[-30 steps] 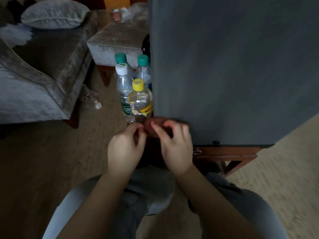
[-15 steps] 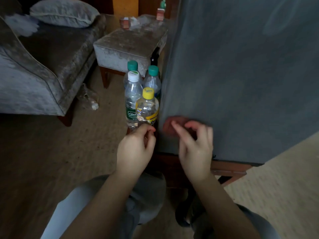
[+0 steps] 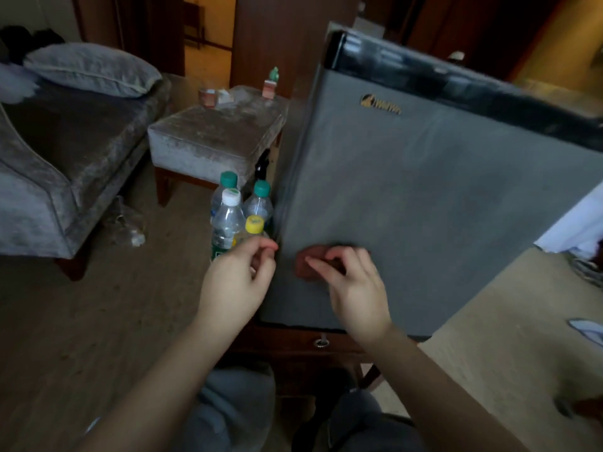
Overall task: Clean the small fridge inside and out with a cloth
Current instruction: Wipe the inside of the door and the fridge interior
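Grip first: the right hand [image 3: 355, 288] curls its fingers round a reddish-brown cloth [image 3: 306, 264] and holds it against the closed grey door of the small fridge [image 3: 408, 207], near the door's lower left corner, probably so wiping the outside can start low and work across. At the door's left edge, apart from the cloth, the left hand [image 3: 238, 278] hangs with thumb meeting curled forefinger and nothing visible between them. Plastic bottles [image 3: 228, 216] stand on the floor beside the fridge, likely kept out so the inside is free for wiping, and the fridge sits on a low wooden worktop [image 3: 293, 347].
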Action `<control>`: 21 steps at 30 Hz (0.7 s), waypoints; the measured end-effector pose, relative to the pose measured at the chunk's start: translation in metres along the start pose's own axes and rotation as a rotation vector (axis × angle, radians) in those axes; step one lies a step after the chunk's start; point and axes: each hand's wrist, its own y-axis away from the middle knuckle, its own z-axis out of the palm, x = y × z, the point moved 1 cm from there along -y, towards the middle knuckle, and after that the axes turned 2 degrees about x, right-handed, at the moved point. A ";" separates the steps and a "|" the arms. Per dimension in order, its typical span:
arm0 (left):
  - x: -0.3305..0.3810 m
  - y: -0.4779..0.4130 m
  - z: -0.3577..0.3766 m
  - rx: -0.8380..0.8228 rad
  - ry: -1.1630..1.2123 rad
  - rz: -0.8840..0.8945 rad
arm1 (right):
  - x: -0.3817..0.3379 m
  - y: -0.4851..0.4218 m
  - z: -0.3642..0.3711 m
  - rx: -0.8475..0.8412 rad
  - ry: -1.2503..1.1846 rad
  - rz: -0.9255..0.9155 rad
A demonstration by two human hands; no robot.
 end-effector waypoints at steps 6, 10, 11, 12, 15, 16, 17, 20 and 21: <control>0.030 -0.029 -0.008 -0.017 0.125 -0.016 | 0.047 -0.095 -0.094 0.473 -0.057 0.281; 0.042 -0.039 -0.012 -0.006 0.188 -0.010 | 0.035 -0.127 -0.101 0.736 -0.126 0.510; 0.042 -0.041 -0.014 0.003 0.201 -0.018 | 0.021 -0.130 -0.092 0.711 -0.123 0.446; 0.042 -0.042 -0.016 0.015 0.216 -0.032 | 0.006 -0.133 -0.083 0.677 -0.133 0.373; 0.039 -0.047 -0.027 0.049 0.225 -0.065 | -0.018 -0.144 -0.071 0.612 -0.156 0.334; 0.038 -0.048 -0.031 0.055 0.206 -0.057 | -0.018 -0.145 -0.072 0.591 -0.144 0.344; 0.039 -0.049 -0.034 0.055 0.190 -0.045 | -0.014 -0.143 -0.075 0.561 -0.117 0.328; 0.049 -0.054 -0.037 0.030 0.166 -0.037 | 0.003 -0.130 -0.087 0.415 -0.019 0.180; 0.055 -0.057 -0.035 0.018 0.167 -0.036 | 0.010 -0.127 -0.093 0.389 -0.003 0.146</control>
